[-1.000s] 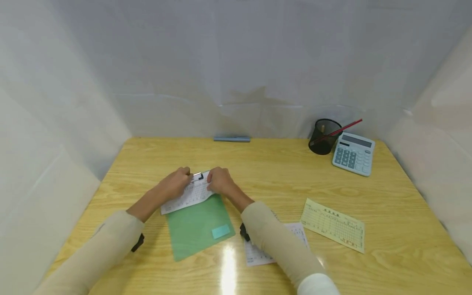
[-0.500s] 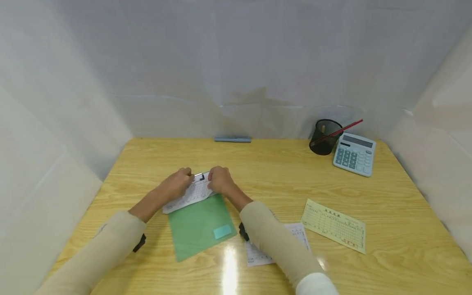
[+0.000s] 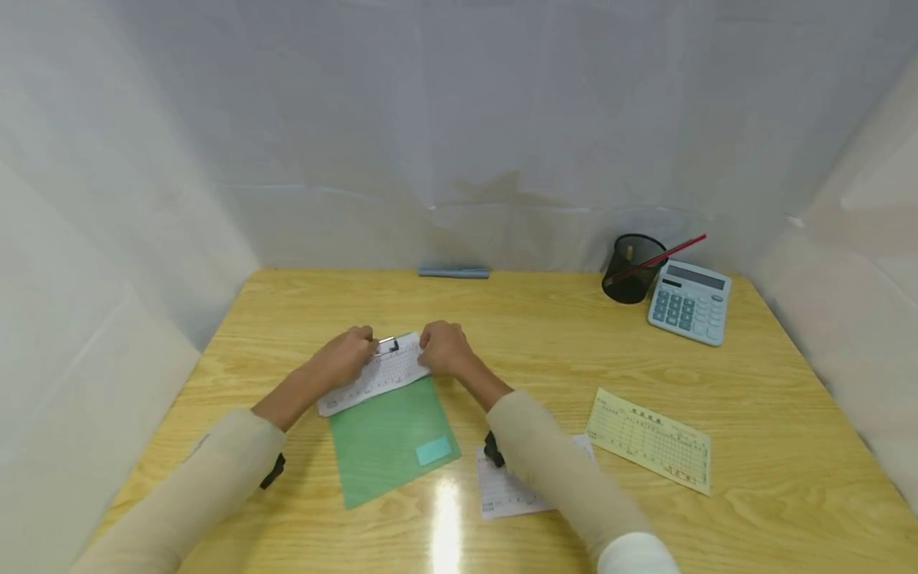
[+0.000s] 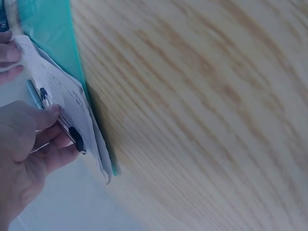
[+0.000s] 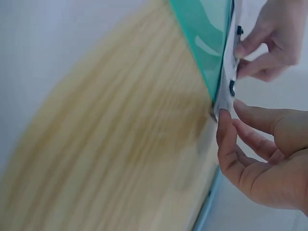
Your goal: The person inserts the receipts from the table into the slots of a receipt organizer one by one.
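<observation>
A green translucent folder lies on the wooden table, with a light blue label near its lower right corner. White printed slips lie across its top end. My left hand pinches the metal clip with black ends at the top edge, thumb on one side and fingers on the other. At the right end of the slips is my right hand; in the right wrist view its thumb and forefinger pinch the paper corner. How the clip meets the paper is partly hidden by the left hand.
Another white printed slip lies partly under the right forearm. Right of it is a yellow printed slip. A black mesh pen cup and a light blue calculator stand at the back right. A blue pen lies along the back edge.
My right hand has shifted a little to the right along the slips, and more of their right end shows. The left hand stays on the clip.
</observation>
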`<state>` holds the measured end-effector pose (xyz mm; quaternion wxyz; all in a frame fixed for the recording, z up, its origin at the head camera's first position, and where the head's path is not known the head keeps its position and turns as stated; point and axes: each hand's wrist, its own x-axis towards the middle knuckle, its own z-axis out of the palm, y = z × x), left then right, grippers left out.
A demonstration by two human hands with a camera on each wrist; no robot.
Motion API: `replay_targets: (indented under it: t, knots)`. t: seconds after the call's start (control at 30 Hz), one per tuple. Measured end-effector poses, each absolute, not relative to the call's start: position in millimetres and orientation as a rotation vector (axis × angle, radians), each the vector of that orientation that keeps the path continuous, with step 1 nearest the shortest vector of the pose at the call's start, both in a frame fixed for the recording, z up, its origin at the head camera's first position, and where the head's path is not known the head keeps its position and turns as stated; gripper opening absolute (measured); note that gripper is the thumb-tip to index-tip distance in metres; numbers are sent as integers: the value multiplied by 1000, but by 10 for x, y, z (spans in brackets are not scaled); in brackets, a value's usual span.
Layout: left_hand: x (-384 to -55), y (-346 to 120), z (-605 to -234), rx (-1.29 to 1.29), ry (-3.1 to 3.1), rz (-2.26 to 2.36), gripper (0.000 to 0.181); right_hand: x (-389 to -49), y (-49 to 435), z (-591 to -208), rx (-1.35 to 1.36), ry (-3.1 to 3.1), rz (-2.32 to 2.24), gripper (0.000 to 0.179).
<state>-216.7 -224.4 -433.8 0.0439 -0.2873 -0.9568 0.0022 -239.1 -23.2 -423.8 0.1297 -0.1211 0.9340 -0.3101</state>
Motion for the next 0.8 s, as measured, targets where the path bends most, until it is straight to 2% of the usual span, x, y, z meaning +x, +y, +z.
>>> replay_targets:
  t: [0.47,0.8]
  knots:
    - [-2159,-2255,-4348,-845,-2945,2,17,-2129,671,-4102,-528,2627,-1022,26]
    - [-2176,-2248,-4310,-814,-2977,-4,19,-1760,1444,-4240,-584,2594,-996,31]
